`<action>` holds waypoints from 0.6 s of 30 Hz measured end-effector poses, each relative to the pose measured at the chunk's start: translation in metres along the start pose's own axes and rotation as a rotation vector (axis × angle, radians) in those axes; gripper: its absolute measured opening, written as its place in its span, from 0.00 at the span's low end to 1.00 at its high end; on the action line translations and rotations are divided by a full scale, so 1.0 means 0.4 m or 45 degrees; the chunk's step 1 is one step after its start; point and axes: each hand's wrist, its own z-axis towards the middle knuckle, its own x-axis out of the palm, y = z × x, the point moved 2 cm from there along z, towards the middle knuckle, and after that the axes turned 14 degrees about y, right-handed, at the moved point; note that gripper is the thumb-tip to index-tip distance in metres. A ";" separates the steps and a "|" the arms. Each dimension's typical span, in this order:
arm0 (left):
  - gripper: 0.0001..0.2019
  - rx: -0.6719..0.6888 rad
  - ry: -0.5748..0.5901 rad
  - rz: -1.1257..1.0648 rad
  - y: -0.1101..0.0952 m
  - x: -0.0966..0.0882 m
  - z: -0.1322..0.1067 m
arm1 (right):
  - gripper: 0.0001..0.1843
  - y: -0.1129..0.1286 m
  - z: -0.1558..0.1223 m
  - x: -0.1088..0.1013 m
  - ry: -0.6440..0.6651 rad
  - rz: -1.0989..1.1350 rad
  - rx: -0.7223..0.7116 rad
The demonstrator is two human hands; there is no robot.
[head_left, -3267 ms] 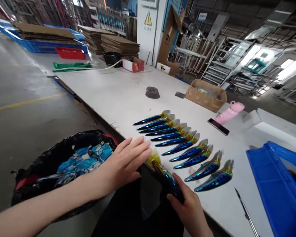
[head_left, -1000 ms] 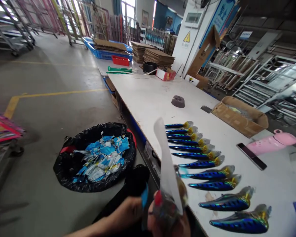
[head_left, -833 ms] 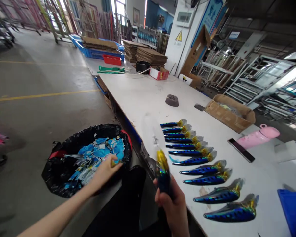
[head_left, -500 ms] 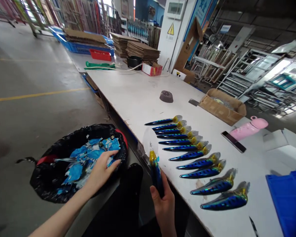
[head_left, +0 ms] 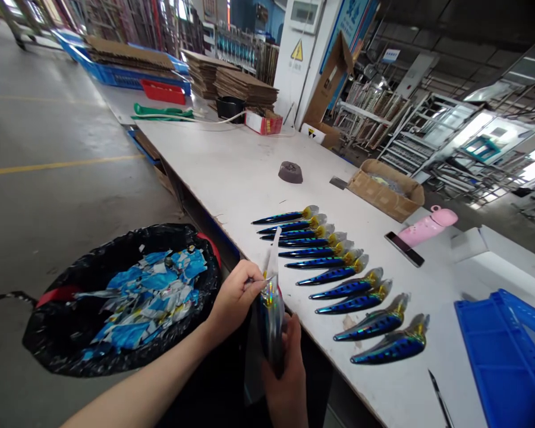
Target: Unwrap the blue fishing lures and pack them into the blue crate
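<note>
My right hand [head_left: 288, 362] is closed around a fishing lure [head_left: 271, 321], held upright beyond the table edge. The lure has a shiny silvery side, a dark blue back and a clear lip [head_left: 274, 252] pointing up. Beside the base of that lip, my left hand [head_left: 238, 294] pinches what looks like a thin piece of film at the lure's head; the fingertips partly hide it. On the white table [head_left: 214, 160] lies a row of several finished-looking blue lures [head_left: 334, 276] with yellow heads and clear lips.
Left of my legs stands a bin lined with a black bag [head_left: 40, 333], holding blue and white film scraps [head_left: 151, 297]. On the table are a knife-like tool [head_left: 440, 398], blue crate [head_left: 494, 356], phone [head_left: 405, 248], pink bottle [head_left: 428, 227], cardboard box [head_left: 386, 199] and grey-brown block [head_left: 290, 172].
My left hand has moved from over the bin to the lure's head and now pinches there. The lure has turned in my right hand, showing its silvery side and the lip nearly edge-on.
</note>
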 end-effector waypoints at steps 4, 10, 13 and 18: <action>0.08 -0.072 0.091 -0.230 0.002 0.007 -0.009 | 0.36 0.021 -0.011 0.029 0.591 0.877 0.311; 0.08 -0.015 0.133 -0.289 -0.009 0.020 -0.028 | 0.38 0.038 0.003 -0.013 0.325 1.122 0.111; 0.07 0.068 0.151 -0.283 -0.021 0.019 -0.040 | 0.41 0.035 0.002 -0.027 0.210 0.951 0.066; 0.07 0.109 0.190 -0.215 -0.039 0.006 -0.057 | 0.37 0.055 -0.016 -0.013 -0.028 0.539 0.030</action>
